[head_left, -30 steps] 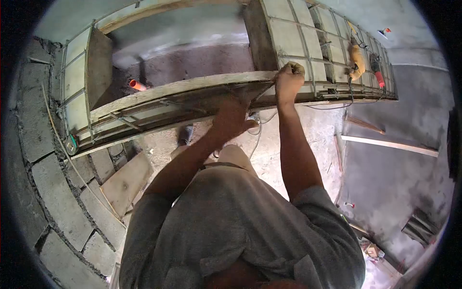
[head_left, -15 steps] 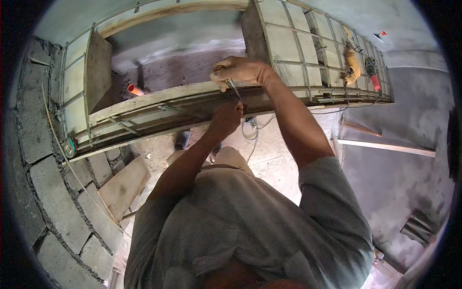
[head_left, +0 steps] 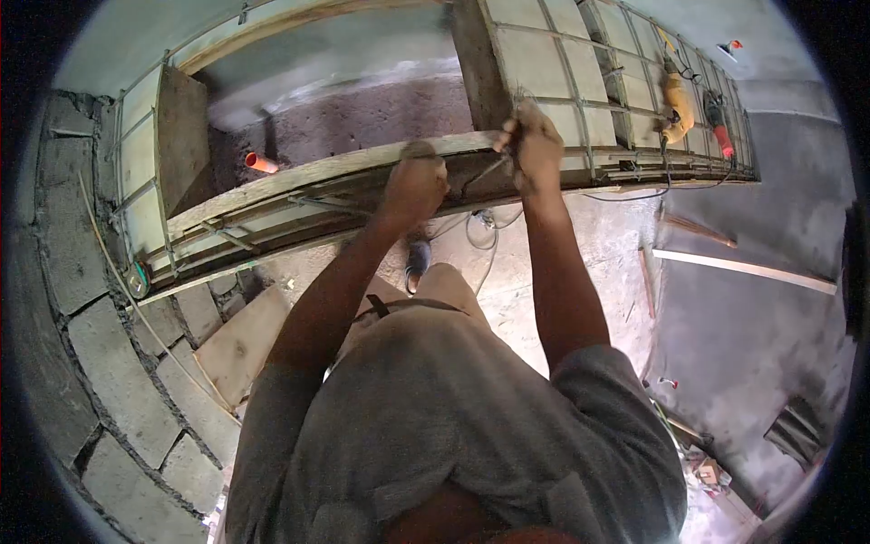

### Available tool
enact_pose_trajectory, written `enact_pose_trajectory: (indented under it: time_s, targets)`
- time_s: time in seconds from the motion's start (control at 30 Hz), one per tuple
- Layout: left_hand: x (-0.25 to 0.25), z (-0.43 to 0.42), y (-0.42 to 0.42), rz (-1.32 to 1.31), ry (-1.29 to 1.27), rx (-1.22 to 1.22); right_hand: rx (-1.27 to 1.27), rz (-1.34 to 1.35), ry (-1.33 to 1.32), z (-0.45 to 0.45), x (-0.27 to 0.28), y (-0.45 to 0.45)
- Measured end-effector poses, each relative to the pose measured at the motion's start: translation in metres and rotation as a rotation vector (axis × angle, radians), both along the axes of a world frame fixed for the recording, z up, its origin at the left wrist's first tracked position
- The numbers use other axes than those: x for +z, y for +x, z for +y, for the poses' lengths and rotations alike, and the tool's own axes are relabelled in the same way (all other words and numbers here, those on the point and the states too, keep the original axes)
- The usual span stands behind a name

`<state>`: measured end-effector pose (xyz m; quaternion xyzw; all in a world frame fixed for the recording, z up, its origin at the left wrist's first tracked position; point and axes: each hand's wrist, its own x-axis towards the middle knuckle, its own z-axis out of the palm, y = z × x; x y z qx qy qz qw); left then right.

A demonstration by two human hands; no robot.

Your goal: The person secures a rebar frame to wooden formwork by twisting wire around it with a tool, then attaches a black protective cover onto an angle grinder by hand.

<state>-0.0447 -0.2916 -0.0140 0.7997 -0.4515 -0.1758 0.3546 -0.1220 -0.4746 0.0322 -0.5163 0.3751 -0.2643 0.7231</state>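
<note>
At the far left, a green round object (head_left: 139, 280) is seen at the frame's end. An orange pipe (head_left: 261, 163) is set behind the plank (head_left: 299, 180). The left hand (head_left: 417, 190) is held curled near the plank, by the metal rods (head_left: 331, 205) (blurred, so any grip cannot be told). By the opening's right corner, the right hand (head_left: 536, 152) is held with fingers bent, its grip equally unclear. Farther right, a yellow drill (head_left: 677, 109) and a red-ended tool (head_left: 722, 138) are seen.

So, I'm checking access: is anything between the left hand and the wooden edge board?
Nothing visible is in the way: the left hand overlaps the wooden edge board in this view, though blur leaves contact uncertain.
</note>
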Motion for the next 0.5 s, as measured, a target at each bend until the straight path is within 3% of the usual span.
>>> enact_pose_trajectory:
  time_s: [0.07,0.13,0.2,0.27,0.33,0.43,0.47,0.5]
  targets:
    - [0.004,-0.010,0.000,-0.093,-0.024,-0.038,-0.133,-0.171,0.090,0.002,-0.013,-0.039]
    - [0.003,-0.025,0.000,-0.082,0.168,-0.143,-0.185,-0.242,0.110,0.007,-0.017,-0.063]
    - [0.010,-0.018,0.002,0.020,0.072,-0.114,-0.238,-0.289,0.189,0.015,-0.011,-0.073]
    - [0.007,-0.006,0.009,0.116,-0.025,-0.095,-0.176,-0.301,0.174,0.003,-0.016,-0.074]
    - [-0.001,0.007,0.015,0.510,0.030,-0.072,-0.078,-0.176,0.310,-0.008,-0.011,-0.073]
    - [0.011,0.016,0.008,0.662,0.084,-0.057,0.126,-0.229,0.261,-0.031,-0.020,-0.075]
    - [0.005,0.015,0.005,0.666,0.091,-0.065,0.268,-0.306,0.257,-0.035,-0.023,-0.075]
    - [-0.006,0.012,0.003,0.574,0.011,-0.070,0.229,-0.353,0.244,-0.036,-0.030,-0.071]
